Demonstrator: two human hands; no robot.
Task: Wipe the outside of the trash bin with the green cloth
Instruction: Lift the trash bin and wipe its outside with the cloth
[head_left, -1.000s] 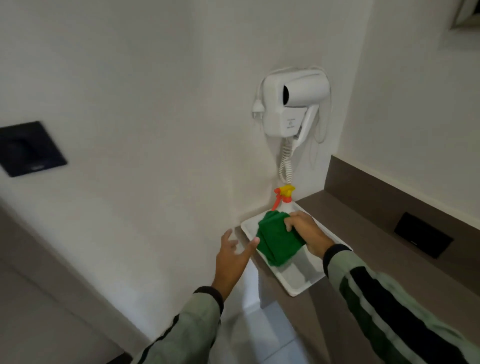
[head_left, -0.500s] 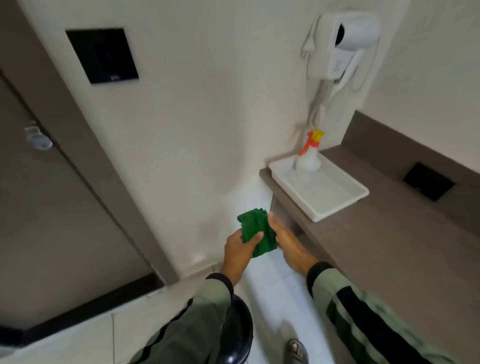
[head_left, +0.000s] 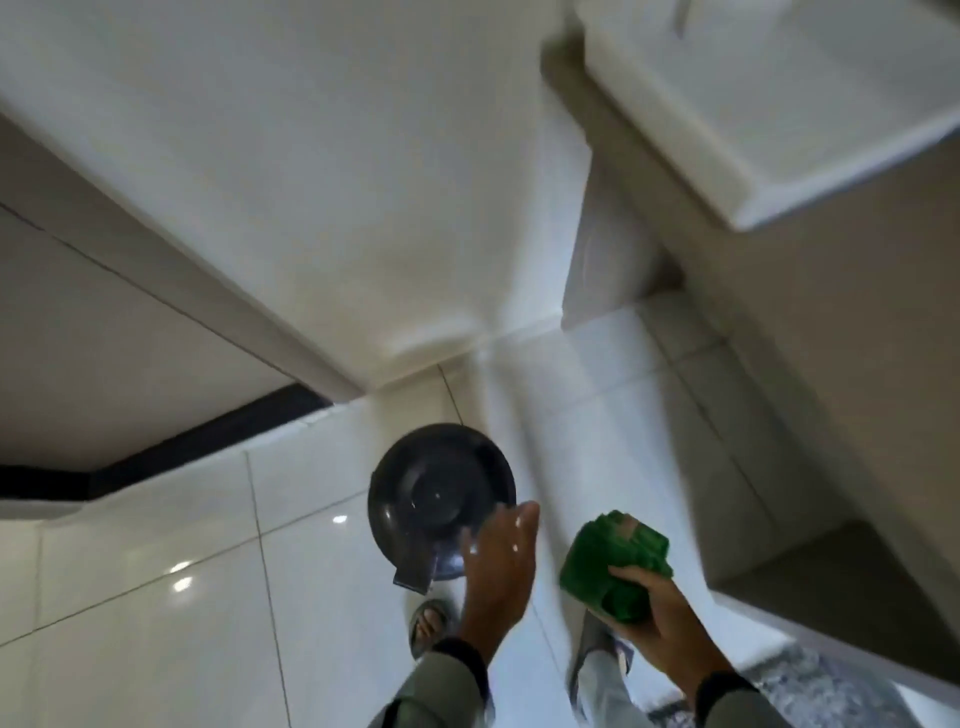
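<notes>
Left hand (head_left: 498, 566) reaches down, fingers spread, over the round dark glossy bin (head_left: 441, 493); right hand (head_left: 660, 618) grips the bunched green cloth (head_left: 613, 564).

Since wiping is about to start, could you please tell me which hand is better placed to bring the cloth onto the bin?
The right hand, probably: its grip already holds the bunched green cloth, just right of the round dark trash bin. The left hand is open and empty over the bin's near rim, suited to steadying it.
</notes>
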